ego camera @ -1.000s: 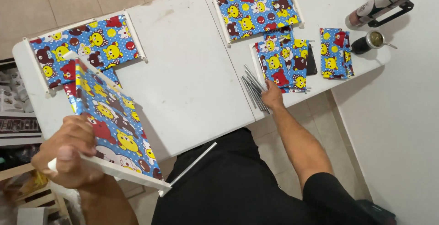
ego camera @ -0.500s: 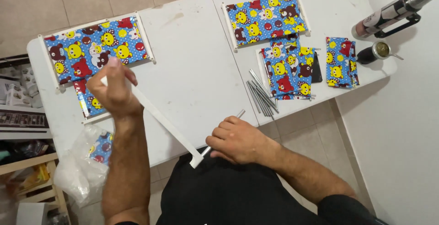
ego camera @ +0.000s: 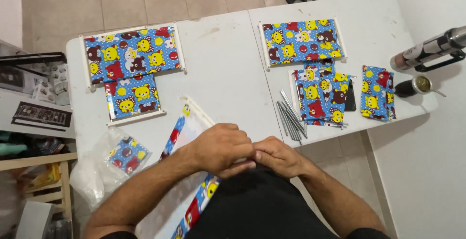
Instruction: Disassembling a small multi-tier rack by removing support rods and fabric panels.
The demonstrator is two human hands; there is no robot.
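My left hand [ego camera: 221, 147] and my right hand [ego camera: 277, 155] meet at the near edge of the white table [ego camera: 228, 69], both closed on the edge of a white-framed panel [ego camera: 187, 137] covered in blue cartoon-bear fabric. The panel lies tilted, running from the table down over my lap. What sits between my fingers is hidden. A bundle of thin grey metal rods [ego camera: 290, 119] lies just beyond my right hand.
Finished bear-print panels lie at the back left [ego camera: 132, 54], below it [ego camera: 133, 98], at the back right [ego camera: 301, 40] and right [ego camera: 320, 98], [ego camera: 376, 93]. A plastic bag with fabric [ego camera: 114, 159] is at left. A caulking gun [ego camera: 429, 49] and a cup [ego camera: 412, 86] stand far right.
My left hand came back from the far-left panels to the table's near edge. The panel now lies over my lap and both hands have closed together on it.
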